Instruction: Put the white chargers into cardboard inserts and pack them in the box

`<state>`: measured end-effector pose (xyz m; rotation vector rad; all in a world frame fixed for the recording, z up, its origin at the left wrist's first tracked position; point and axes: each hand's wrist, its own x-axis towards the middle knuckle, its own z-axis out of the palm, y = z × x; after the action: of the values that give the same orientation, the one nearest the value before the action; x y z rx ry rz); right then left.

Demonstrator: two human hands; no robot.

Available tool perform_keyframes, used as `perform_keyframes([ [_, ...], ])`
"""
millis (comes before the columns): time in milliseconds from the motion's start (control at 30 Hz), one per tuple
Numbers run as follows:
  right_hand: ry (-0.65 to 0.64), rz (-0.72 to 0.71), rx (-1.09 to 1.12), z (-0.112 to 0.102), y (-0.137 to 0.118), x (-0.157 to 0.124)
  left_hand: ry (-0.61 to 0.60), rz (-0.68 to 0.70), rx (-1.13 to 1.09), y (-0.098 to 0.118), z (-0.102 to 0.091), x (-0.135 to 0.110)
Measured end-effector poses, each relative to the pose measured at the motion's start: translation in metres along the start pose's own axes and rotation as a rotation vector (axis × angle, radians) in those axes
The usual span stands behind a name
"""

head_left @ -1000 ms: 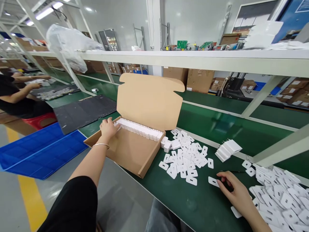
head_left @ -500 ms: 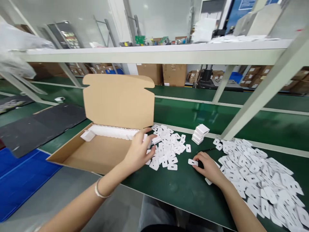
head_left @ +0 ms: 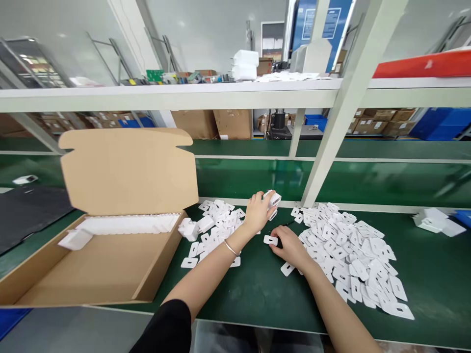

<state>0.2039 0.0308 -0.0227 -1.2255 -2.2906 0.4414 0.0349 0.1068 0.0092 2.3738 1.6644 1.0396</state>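
My right hand (head_left: 289, 246) pinches a small white plate with a slot (head_left: 271, 239) just above the green bench. My left hand (head_left: 258, 212) reaches across to a small stack of white box-like pieces (head_left: 273, 198), its fingers closed around them and partly hiding them. Under and beyond my left forearm spreads a pile of slotted white plates (head_left: 217, 225), with white block-like pieces (head_left: 189, 229) at its left edge. A larger heap of the same plates (head_left: 353, 255) lies to the right of my right hand.
An open cardboard box (head_left: 158, 264) stands on the left, with a row of white pieces (head_left: 128, 224) along its back wall. A slanted shelf post (head_left: 327, 137) rises behind the plates. More white pieces (head_left: 436, 220) sit at the far right of the green bench (head_left: 265, 294).
The view has swung to the right. My left hand has left the pile beside the box and gone to the white stack. My right hand still holds a slotted plate.
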Motion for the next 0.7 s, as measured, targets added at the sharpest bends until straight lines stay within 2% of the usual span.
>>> perform_keyframes([
  [100,0.033,-0.024,0.01,0.0,-0.002,-0.001,0.018,0.024,-0.057,-0.001,0.004,0.003],
  [200,0.103,-0.026,0.032,-0.003,-0.006,0.0,0.045,0.039,-0.121,-0.005,-0.008,-0.005],
  [267,0.242,-0.001,0.08,-0.01,-0.01,-0.001,0.11,0.019,-0.272,-0.007,-0.022,-0.018],
  [333,0.44,0.03,0.161,-0.017,-0.015,-0.003,0.165,-0.03,-0.491,-0.008,-0.037,-0.036],
  [400,0.596,0.043,0.248,-0.025,-0.022,-0.005,0.162,-0.098,-0.658,-0.006,-0.049,-0.054],
  [433,0.629,0.037,0.286,-0.028,-0.026,-0.007,0.141,-0.132,-0.701,-0.004,-0.052,-0.063],
  [500,0.618,0.006,0.364,-0.03,-0.033,-0.009,0.075,-0.185,-0.749,0.001,-0.052,-0.079],
  [700,0.37,-0.031,0.537,-0.019,-0.045,-0.01,-0.101,-0.247,-0.812,0.012,-0.026,-0.107],
])
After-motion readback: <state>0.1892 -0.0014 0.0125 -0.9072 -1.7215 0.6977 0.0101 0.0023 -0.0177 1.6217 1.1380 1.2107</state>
